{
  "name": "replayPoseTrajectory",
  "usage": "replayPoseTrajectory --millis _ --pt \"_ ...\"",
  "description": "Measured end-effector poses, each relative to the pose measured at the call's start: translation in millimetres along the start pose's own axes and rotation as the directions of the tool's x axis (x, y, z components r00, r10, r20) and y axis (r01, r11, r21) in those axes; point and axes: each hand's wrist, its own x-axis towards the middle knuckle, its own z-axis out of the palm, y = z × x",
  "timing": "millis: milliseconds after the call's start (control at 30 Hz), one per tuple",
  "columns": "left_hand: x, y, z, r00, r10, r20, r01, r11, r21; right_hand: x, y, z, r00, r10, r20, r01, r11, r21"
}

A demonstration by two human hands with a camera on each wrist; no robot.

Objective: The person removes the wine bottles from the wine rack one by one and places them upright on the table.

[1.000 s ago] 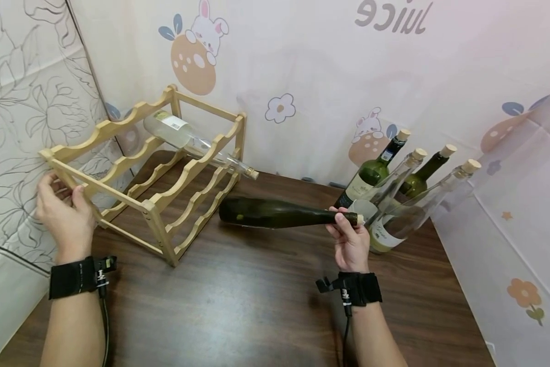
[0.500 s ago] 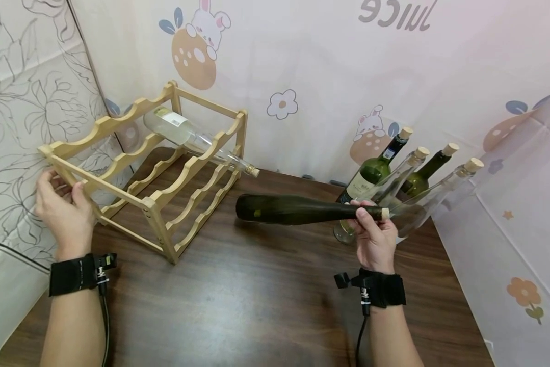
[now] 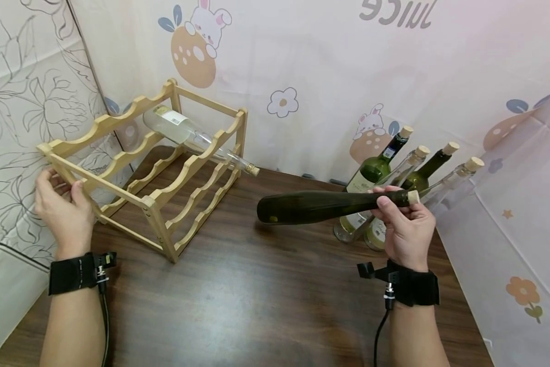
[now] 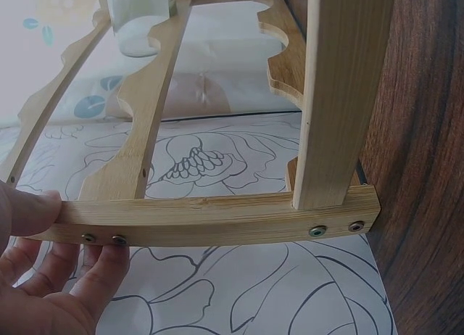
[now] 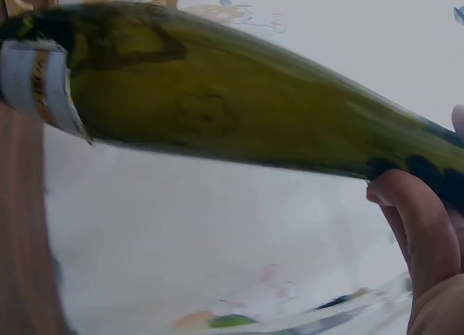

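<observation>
Head view: the right hand (image 3: 410, 232) curls its fingers round the neck of a dark-green glass bottle (image 3: 311, 207), sideways above the desk (image 3: 238, 306); the left hand (image 3: 66, 214) pinches a pale wooden rack (image 3: 159, 224). One clear glass bottle (image 3: 176, 127) lies racked; four corked glass bottles (image 3: 372, 171) stand right, unracked.

From the wearer's head, one camera looks forward and down over the bench (image 3: 238, 311), far enough back to take in the left grip (image 3: 65, 209), the right grip (image 3: 408, 227) and the curtain (image 3: 302, 56) behind. The left-wrist camera (image 3: 109, 260), tipped so the bench climbs its right edge, faces the end of the wooden rack (image 3: 161, 232) close up. The right-wrist camera (image 3: 366, 270) looks across the dark green bottle (image 3: 316, 207) at close range, bench along its left edge. Head and left-wrist views share the rack; head and right-wrist views, the bottle.
</observation>
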Motion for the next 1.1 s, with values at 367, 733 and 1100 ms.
replayPoseTrajectory --millis 367,733,1100 --pt "-1.7 -3.7 -0.5 0.999 0.041 0.021 -0.041 0.999 -0.035 12 -33 3 0.997 -0.075 -0.009 0.075 0.997 -0.017" --pt "-1.9 -6.5 -3.6 0.999 0.049 0.009 -0.048 0.998 -0.029 20 -54 -4 0.988 -0.151 -0.019 0.150 0.988 -0.044" --pt "0.8 -7.3 0.2 1.000 0.005 0.014 -0.005 1.000 -0.012 22 -70 -20 0.954 -0.253 -0.161 0.229 0.961 -0.156"
